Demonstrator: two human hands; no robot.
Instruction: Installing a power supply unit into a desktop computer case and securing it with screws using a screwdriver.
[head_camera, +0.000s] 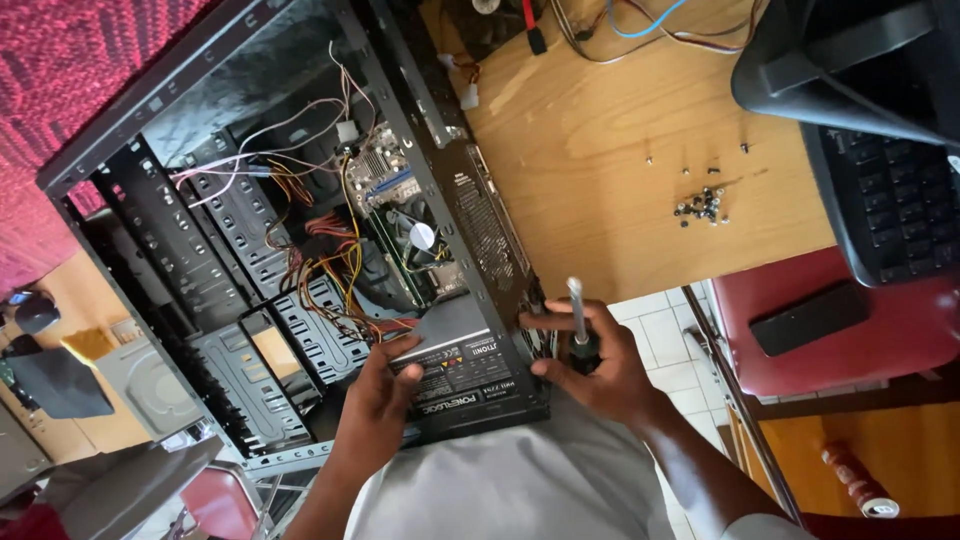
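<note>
Gripping a boxy metal power supply (455, 370), left hand (375, 400); right hand (600, 365) clamps a screwdriver (578, 320).

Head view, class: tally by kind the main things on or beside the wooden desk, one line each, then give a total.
Open computer case: 1
Power supply unit: 1
Screwdriver: 1
Keyboard: 1
Pile of loose screws: 1
Red chair: 1
Total: 6
</note>
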